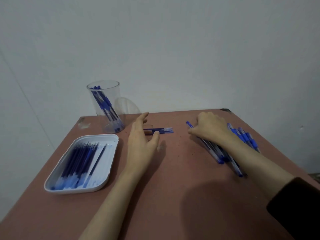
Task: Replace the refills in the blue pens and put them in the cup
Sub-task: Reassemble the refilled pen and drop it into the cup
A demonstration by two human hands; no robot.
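The blue ballpoint pens with clear plastic barrels (pixel 242 135) lay heaped near the right edge of the reddish-brown worktop (pixel 173 187), towards its far right corner. They looked light and stiff. Their smooth round barrels seemed likely to roll or slip, so the blue rubbery sleeve near each tip seemed the surest place to pinch.

The right grip (pixel 211 129) lay on the heap with fingers curled down. I could not tell whether it pinched a pen. The left grip (pixel 142 141) hovered flat with fingers straight, holding nothing, just beside some loose thin blue refills (pixel 162 131) near the middle of the far edge.

There was one clear plastic cup (pixel 114 94) at the far left corner, holding perhaps four or five pens. One white rounded tray (pixel 97 135) sat by the left edge. Its dark blue refills (pixel 78 161) were slender and probably bendy, and packed too tightly to count, though there were well over ten. The heap held at least seven pens, with others hidden under the arm.
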